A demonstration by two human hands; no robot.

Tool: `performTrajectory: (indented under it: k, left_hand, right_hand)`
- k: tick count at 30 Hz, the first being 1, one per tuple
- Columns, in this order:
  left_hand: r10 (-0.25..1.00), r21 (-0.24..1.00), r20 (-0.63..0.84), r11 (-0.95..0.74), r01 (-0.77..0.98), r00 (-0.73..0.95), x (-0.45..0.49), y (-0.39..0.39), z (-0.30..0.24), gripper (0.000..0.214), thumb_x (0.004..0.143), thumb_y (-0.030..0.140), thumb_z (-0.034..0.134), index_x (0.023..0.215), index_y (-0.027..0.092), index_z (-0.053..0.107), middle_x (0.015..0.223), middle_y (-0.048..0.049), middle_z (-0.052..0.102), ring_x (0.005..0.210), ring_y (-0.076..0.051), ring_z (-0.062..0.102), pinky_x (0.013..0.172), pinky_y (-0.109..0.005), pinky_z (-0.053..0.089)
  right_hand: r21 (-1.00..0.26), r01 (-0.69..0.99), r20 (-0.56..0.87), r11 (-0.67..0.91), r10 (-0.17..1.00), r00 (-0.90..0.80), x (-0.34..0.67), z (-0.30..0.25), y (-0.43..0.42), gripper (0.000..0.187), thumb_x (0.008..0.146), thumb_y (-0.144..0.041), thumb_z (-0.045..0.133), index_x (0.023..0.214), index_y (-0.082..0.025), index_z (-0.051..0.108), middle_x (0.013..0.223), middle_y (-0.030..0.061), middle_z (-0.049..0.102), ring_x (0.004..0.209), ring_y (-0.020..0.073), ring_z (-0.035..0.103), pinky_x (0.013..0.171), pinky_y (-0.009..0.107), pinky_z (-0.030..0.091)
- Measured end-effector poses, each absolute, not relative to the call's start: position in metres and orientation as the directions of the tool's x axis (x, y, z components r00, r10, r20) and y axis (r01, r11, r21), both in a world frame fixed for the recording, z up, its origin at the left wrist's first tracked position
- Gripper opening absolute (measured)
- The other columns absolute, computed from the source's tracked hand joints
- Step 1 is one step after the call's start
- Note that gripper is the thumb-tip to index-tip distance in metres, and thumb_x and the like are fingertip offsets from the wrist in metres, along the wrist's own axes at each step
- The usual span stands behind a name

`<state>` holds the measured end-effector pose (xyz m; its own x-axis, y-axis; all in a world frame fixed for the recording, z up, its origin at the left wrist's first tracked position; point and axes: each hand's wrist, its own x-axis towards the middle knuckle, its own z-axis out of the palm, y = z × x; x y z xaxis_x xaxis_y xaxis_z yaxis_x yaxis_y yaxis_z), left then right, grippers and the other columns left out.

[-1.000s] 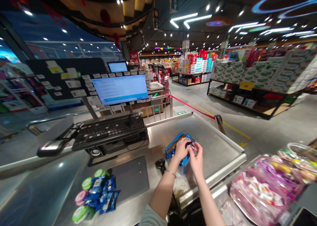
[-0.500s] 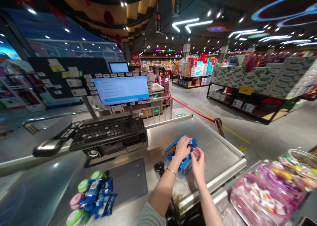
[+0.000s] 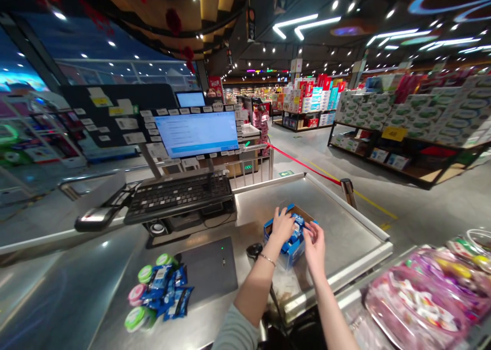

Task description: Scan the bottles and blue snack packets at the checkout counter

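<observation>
A small blue open-topped carton (image 3: 290, 258) stands on the metal counter, with blue packets (image 3: 296, 227) inside it. My left hand (image 3: 282, 227) lies over the carton's left part, fingers spread and touching the packets or the rim; I see nothing gripped in it. At the carton's right rim is my right hand (image 3: 315, 240), its fingers loosely bent and apart, with no held thing visible. Left of the hands, a pile of blue packets (image 3: 169, 288) lies beside several round tubs with green or pink lids (image 3: 137, 316).
A dark flat pad (image 3: 215, 268) is set in the counter near a black handheld scanner (image 3: 253, 250). Behind them stand a keyboard (image 3: 178, 194) and a lit monitor (image 3: 197, 133). Pink wrapped baskets (image 3: 406, 299) sit at the right. A red belt (image 3: 303, 163) runs beyond the counter.
My left hand has shifted left over the carton and its fingers have spread, uncovering the packets inside. My right hand has moved slightly apart from it. The view has turned a little left.
</observation>
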<state>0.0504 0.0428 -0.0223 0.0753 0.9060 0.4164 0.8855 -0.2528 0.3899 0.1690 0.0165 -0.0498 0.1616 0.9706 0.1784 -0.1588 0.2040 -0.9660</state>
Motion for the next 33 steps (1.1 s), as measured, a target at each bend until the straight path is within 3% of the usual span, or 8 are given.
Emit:
performTrajectory:
  k: [3,9,12,15,19,24,29,33]
  left_hand:
    - [0.859,0.441,0.511,-0.229,0.868,-0.032,0.046,0.022,-0.008,0.025,0.084,0.023,0.051,0.105,0.024,0.064,0.115,-0.0083,0.063,0.125,-0.027,0.041,0.112,-0.054,0.01]
    - [0.728,0.508,0.577,0.035,0.861,-0.37,-0.011,-0.077,-0.004,0.025,0.089,0.028,0.045,0.108,0.027,0.061,0.117,-0.005,0.061,0.12,-0.023,0.047,0.11,-0.049,0.024]
    - [0.537,0.509,0.614,0.29,0.81,-0.578,-0.045,-0.146,-0.02,0.025,0.089,0.03,0.045,0.107,0.024,0.061,0.128,-0.0088,0.052,0.125,-0.026,0.043,0.104,-0.046,0.034]
    - [0.35,0.485,0.646,0.498,0.719,-0.679,-0.066,-0.212,-0.038,0.029,0.088,0.03,0.047,0.113,0.02,0.057,0.135,-0.0134,0.044,0.13,-0.029,0.035,0.104,-0.047,0.032]
    - [0.227,0.448,0.659,0.648,0.616,-0.717,-0.08,-0.275,-0.059,0.032,0.086,0.034,0.049,0.114,0.018,0.056,0.133,-0.0161,0.042,0.126,-0.03,0.038,0.102,-0.047,0.034]
    - [0.275,0.369,0.611,0.732,0.573,-0.743,-0.094,-0.302,-0.07,0.042,0.083,0.039,0.053,0.118,0.017,0.054,0.126,-0.0159,0.048,0.119,-0.031,0.043,0.098,-0.047,0.036]
    - [0.448,0.237,0.509,0.748,0.62,-0.735,-0.12,-0.301,-0.065,0.044,0.083,0.028,0.05,0.127,0.023,0.051,0.134,-0.0123,0.046,0.123,-0.031,0.04,0.1,-0.047,0.035]
    - [0.49,0.171,0.455,0.771,0.613,-0.744,-0.143,-0.301,-0.064,0.044,0.085,0.023,0.044,0.129,0.024,0.05,0.129,-0.0137,0.05,0.122,-0.03,0.041,0.093,-0.045,0.039]
  right_hand:
    - [-0.959,-0.164,0.203,0.231,0.964,0.17,0.169,-0.04,0.012,0.047,0.075,-0.045,0.061,0.111,-0.018,0.051,0.112,0.0132,0.061,0.102,0.0213,0.059,0.093,0.04,0.044]
    - [-0.937,-0.249,0.219,0.246,0.967,0.133,0.15,-0.012,-0.012,0.036,0.078,-0.042,0.058,0.104,-0.018,0.055,0.103,0.0109,0.066,0.087,0.0197,0.064,0.086,0.039,0.047]
    - [-0.939,-0.286,0.208,0.193,0.978,-0.024,0.117,-0.015,-0.033,0.035,0.079,-0.042,0.057,0.103,-0.018,0.053,0.097,0.0099,0.068,0.079,0.018,0.065,0.08,0.037,0.049]
    - [-0.956,-0.261,0.197,0.132,0.95,-0.244,0.074,-0.036,-0.063,0.033,0.082,-0.041,0.051,0.106,-0.018,0.05,0.094,0.0091,0.069,0.074,0.0169,0.065,0.075,0.035,0.051]
    - [-0.971,0.003,0.195,0.237,0.808,-0.556,0.018,-0.074,-0.109,0.034,0.087,-0.035,0.035,0.112,-0.017,0.047,0.092,0.0078,0.068,0.077,0.0159,0.065,0.077,0.034,0.051]
    - [-0.908,0.143,0.15,0.394,0.625,-0.766,-0.036,-0.101,-0.158,0.041,0.078,-0.029,0.045,0.118,-0.02,0.052,0.108,0.0092,0.064,0.102,0.0216,0.058,0.091,0.04,0.043]
    - [-0.757,0.182,0.074,0.627,0.359,-0.93,-0.071,-0.107,-0.192,0.075,0.062,-0.024,0.064,0.134,-0.03,0.043,0.147,0.0085,0.034,0.136,0.0307,0.024,0.104,0.053,0.024]
    - [-0.648,0.224,0.054,0.727,0.338,-0.94,-0.094,-0.108,-0.212,0.076,0.074,-0.027,0.057,0.143,-0.024,0.028,0.154,0.0117,0.017,0.141,0.03,0.007,0.108,0.055,0.007]
